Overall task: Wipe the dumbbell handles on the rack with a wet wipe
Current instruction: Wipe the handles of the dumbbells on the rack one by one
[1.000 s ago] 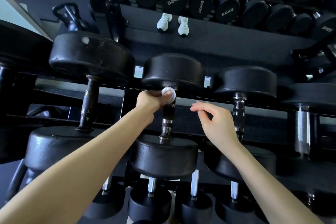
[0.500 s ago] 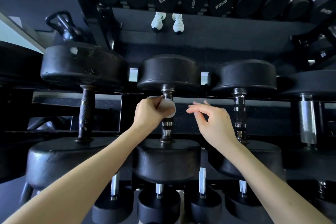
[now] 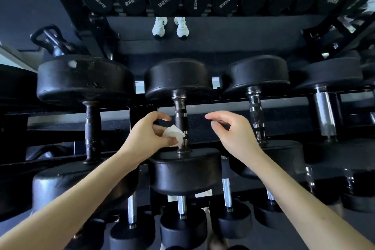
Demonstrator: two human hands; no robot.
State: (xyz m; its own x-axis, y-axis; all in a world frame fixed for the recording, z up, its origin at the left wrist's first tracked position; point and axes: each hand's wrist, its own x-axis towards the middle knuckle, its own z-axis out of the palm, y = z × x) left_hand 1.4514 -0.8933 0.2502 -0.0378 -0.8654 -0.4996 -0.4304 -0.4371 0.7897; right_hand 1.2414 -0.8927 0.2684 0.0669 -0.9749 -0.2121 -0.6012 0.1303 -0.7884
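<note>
Pinching wet wipe (image 3: 173, 134) at dumbbell handle (image 3: 180, 116), left hand (image 3: 147, 135) reaches; right hand (image 3: 233, 134) hovers relaxed.

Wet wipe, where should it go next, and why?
Probably a short rub around the bottom of the middle handle: the left hand pinches the wet wipe right against that end, just above the weight. The right hand hangs open beside it, holding nothing.

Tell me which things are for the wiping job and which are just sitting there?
For the job: wet wipe, pinched in the left hand at the middle dumbbell handle; the dark handle and ringed handle beside it.
Just there: kettlebell, white shoes.
</note>
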